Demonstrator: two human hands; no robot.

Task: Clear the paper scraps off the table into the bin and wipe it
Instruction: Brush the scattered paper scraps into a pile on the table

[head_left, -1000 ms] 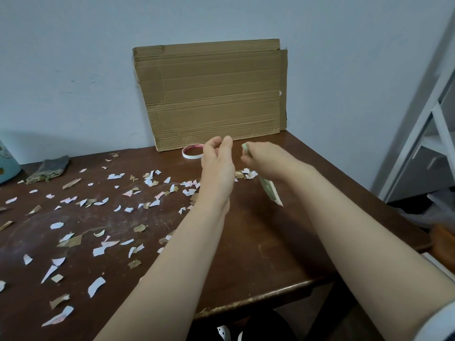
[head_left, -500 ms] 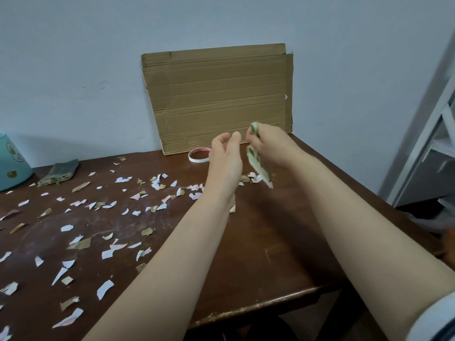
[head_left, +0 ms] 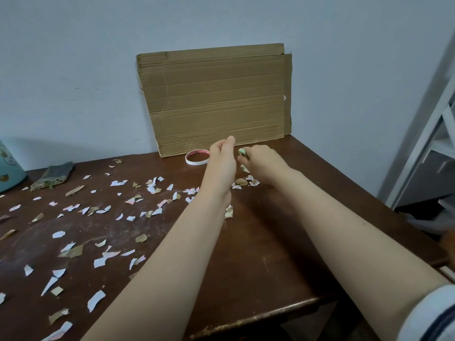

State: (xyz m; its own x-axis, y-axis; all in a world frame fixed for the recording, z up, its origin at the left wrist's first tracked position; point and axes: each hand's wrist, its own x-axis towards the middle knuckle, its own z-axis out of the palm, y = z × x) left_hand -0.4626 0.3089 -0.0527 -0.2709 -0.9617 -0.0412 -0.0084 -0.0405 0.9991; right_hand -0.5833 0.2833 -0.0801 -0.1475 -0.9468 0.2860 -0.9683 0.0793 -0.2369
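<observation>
At the far left edge a teal rounded container (head_left: 8,166) stands on the dark brown wooden table (head_left: 283,230), with a crumpled grey-green cloth (head_left: 55,174) lying just beside it near the wall. Torn white, pink and brown paper scraps (head_left: 59,234) are strewn over the left half of the table, from the front edge back to the cloth, and they thin out toward the middle. A white ring of tape (head_left: 197,158) lies flat at the foot of a flat sheet of brown corrugated cardboard (head_left: 214,97) that leans upright against the wall.

The left forearm reaches forward from the bottom of the view over the scraps. The left hand (head_left: 222,163) is raised above the table with its back to the camera and its fingers drawn together, tips pointing up and away. Whether anything sits between them cannot be told.

Just beside it, nearly touching, the right hand (head_left: 264,166) is held knuckles-up a little above the table. Its fingers are curled round a pale green folded piece (head_left: 241,152), whose ends show above and below the fist. A small cluster of scraps lies on the table below the two hands. A white sleeve with a dark stripe (head_left: 433,316) shows at the lower right, and a white shelf frame (head_left: 440,134) stands beyond the table's right side.
</observation>
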